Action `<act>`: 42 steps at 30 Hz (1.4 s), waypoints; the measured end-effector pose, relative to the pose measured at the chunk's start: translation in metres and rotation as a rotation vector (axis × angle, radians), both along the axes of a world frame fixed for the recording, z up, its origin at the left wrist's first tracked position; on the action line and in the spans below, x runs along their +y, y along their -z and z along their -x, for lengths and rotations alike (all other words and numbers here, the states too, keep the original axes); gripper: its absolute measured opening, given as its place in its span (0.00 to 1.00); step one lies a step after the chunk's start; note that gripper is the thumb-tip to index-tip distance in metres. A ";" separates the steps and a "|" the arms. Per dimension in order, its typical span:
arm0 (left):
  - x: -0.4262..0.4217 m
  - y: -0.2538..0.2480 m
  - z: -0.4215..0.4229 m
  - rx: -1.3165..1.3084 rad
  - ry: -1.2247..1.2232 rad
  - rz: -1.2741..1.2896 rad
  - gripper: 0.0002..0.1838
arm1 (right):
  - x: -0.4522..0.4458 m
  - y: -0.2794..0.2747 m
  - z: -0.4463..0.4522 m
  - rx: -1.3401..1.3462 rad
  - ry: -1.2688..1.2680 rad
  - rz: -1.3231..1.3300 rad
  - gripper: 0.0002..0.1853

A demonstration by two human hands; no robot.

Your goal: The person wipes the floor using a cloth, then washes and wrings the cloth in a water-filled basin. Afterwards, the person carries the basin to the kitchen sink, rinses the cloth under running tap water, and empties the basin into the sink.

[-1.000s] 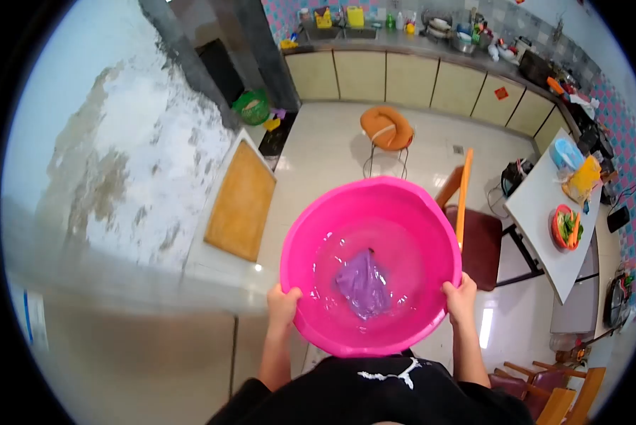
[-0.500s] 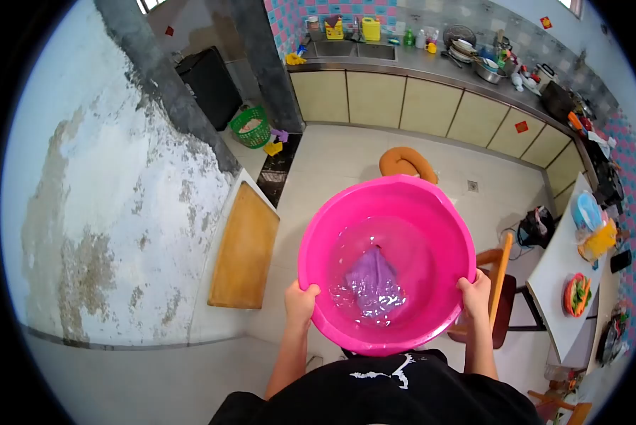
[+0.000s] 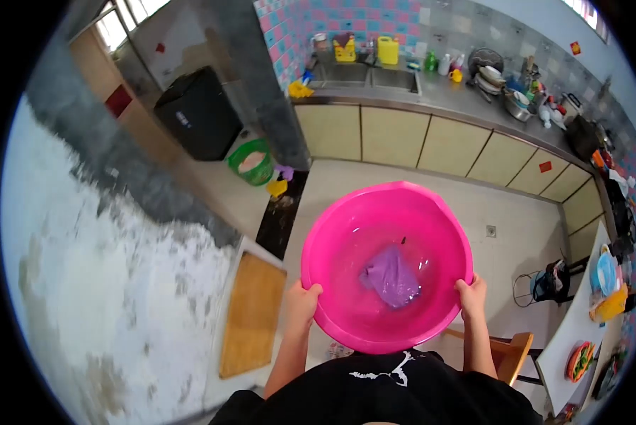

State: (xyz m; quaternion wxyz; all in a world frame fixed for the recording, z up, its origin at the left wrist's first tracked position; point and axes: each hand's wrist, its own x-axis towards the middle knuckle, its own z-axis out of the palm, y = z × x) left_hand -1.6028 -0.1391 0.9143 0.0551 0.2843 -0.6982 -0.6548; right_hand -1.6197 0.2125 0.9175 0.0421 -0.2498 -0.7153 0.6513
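While the left hand (image 3: pixel 303 304) and right hand (image 3: pixel 473 296) grip opposite sides of a round, bright-pink plastic basin (image 3: pixel 330 244), a crumpled purple cloth (image 3: pixel 391 278) lies in clear water (image 3: pixel 358 303) between them.

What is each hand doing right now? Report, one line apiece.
Left hand: closed, gripping the rim of the pink basin on its left side.
Right hand: closed, gripping the same rim on the right side.
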 end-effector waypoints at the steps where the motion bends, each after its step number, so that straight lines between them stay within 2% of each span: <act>1: -0.008 0.000 0.025 0.025 0.043 -0.071 0.11 | -0.006 -0.002 0.022 0.012 0.017 -0.010 0.11; 5: -0.036 0.010 0.119 0.089 0.177 -0.163 0.10 | -0.037 -0.024 0.085 0.023 0.133 -0.056 0.11; 9: -0.052 0.003 0.208 0.061 0.224 -0.118 0.09 | -0.055 -0.024 0.148 -0.021 0.189 -0.112 0.11; 12: -0.059 -0.001 0.277 0.102 0.229 -0.174 0.09 | -0.059 0.000 0.207 0.001 0.203 -0.087 0.10; 13: -0.066 0.006 0.297 0.057 0.247 -0.125 0.10 | -0.064 -0.003 0.227 -0.060 0.207 -0.095 0.10; 14: -0.069 0.012 0.318 0.006 0.256 -0.075 0.10 | -0.069 0.002 0.248 0.001 0.221 -0.021 0.10; 17: -0.072 0.021 0.381 0.010 0.228 -0.066 0.11 | -0.067 0.030 0.311 -0.003 0.187 -0.010 0.10; 19: -0.080 0.017 0.407 -0.016 0.183 -0.032 0.10 | -0.077 0.029 0.347 -0.085 0.186 -0.002 0.11; 22: -0.083 0.008 0.460 -0.051 0.219 -0.016 0.11 | -0.081 0.039 0.397 -0.067 0.185 0.080 0.11; 27: -0.066 0.011 0.561 0.005 0.288 -0.094 0.13 | -0.073 0.033 0.473 -0.113 0.246 0.020 0.10; 30: -0.066 0.047 0.638 0.015 0.419 -0.067 0.12 | -0.072 0.040 0.507 -0.052 0.346 0.046 0.10; 31: -0.063 0.046 0.664 0.028 0.485 -0.003 0.11 | -0.076 0.034 0.518 -0.050 0.415 0.047 0.10; 35: -0.029 0.023 0.743 0.009 0.584 -0.100 0.09 | -0.071 0.042 0.556 -0.075 0.546 0.009 0.11; 42: 0.035 0.031 0.857 -0.006 0.694 -0.110 0.09 | -0.030 0.039 0.641 -0.076 0.678 0.011 0.10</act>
